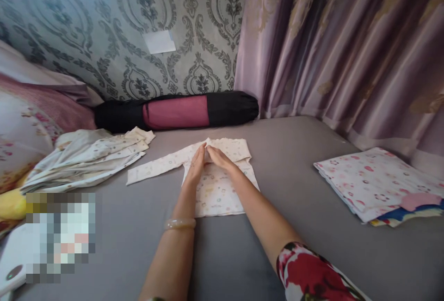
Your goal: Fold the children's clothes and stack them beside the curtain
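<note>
A small white long-sleeved shirt (pixel 222 194) with a faint pastel print lies flat on the grey bed sheet. One sleeve stretches out to the left, while the cloth at the upper right looks folded inward across the top. My left hand (pixel 196 164) rests on the shirt near its collar, fingers straight and nothing visible in them. Beside it my right hand (pixel 221 157) also touches the upper part, its fingers extended. The fingertips of both hands nearly meet, and the cloth right under them is partly hidden. A pale bangle (pixel 180 224) circles my left wrist.
Light patterned clothes (pixel 86 157) lie crumpled at the left. A folded stack of printed cloth (pixel 378 181) sits at the right. Along the wall lies a black and pink roll-shaped bag (pixel 176 112). Purple curtains (pixel 312 42) hang at the right. A blurred-out white object (pixel 24 250) is lower left.
</note>
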A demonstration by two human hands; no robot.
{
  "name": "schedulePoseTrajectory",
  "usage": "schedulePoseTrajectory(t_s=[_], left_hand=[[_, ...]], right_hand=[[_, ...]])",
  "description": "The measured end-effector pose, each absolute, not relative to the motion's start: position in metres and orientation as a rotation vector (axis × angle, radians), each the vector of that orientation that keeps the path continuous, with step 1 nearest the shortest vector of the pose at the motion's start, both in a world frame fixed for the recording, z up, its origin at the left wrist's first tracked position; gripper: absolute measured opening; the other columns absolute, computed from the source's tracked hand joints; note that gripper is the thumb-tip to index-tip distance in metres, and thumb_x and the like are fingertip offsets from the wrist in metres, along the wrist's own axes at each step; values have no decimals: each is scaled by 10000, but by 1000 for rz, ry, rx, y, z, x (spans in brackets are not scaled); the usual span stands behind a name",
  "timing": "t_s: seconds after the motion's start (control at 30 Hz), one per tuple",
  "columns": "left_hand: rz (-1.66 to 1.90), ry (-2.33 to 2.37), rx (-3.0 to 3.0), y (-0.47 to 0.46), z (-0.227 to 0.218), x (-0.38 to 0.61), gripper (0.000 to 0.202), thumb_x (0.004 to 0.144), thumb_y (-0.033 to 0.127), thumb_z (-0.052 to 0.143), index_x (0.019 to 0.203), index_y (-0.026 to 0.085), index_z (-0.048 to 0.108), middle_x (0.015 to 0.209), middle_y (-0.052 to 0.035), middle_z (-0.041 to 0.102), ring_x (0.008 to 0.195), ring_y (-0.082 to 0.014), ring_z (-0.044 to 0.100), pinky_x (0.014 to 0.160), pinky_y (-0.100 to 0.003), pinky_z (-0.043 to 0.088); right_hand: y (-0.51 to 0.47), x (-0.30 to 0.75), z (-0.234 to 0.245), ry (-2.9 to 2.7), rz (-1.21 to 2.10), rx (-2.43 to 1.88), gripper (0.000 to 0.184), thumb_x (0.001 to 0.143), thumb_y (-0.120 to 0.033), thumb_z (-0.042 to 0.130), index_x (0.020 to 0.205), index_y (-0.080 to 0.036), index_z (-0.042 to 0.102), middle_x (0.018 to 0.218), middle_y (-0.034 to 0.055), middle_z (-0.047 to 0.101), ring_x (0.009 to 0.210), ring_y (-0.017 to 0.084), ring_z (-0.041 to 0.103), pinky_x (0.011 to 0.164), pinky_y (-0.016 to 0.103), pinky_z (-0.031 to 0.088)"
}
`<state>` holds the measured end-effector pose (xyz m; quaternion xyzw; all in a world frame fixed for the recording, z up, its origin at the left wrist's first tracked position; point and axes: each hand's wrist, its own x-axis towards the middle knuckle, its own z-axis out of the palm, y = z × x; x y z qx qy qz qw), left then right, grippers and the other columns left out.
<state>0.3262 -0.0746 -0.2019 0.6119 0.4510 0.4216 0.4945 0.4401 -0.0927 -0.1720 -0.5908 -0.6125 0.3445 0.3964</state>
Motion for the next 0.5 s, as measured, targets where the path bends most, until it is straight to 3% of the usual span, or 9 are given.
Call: schedulePoseTrajectory(t_s=[0.13,0.27,0.4,0.5], left_hand=[[1018,1146,1513,-72,-208,327,489,850,407,561,1293,201,568,1120,-74,661,1014,-206,615,851,-315,513],[975,1218,1552,-69,-212,325,402,782,252,584,1163,152,663,883,-45,680,872,-185,623,863,-323,492],[994,1257,1562,-67,-214,325,404,767,231,585,1147,128,674,791,-28,650,783,-173,606,838,-326,491],[1013,1261,1549,-66,-215,328,423,764,236,613,1172,134,661,771,-21,634,725,-164,598,792,-322,507]], right_hand=[[-91,448,-174,-1528,762,-1615,328,915,-185,380,1125,-161,631,1194,81,650,1130,180,569,985,269,392],[-108,482,-175,-1640,451,-1807,588,759,-71,492,1343,-147,482,1368,115,505,1255,211,452,1044,300,337],[-140,524,-177,-1669,258,-2102,772,723,-162,570,1454,-181,324,1414,135,410,1267,303,384,1030,410,332],[-155,536,-183,-1582,240,-2259,743,772,-285,575,1458,-187,307,1345,150,459,1215,321,427,997,422,346]])
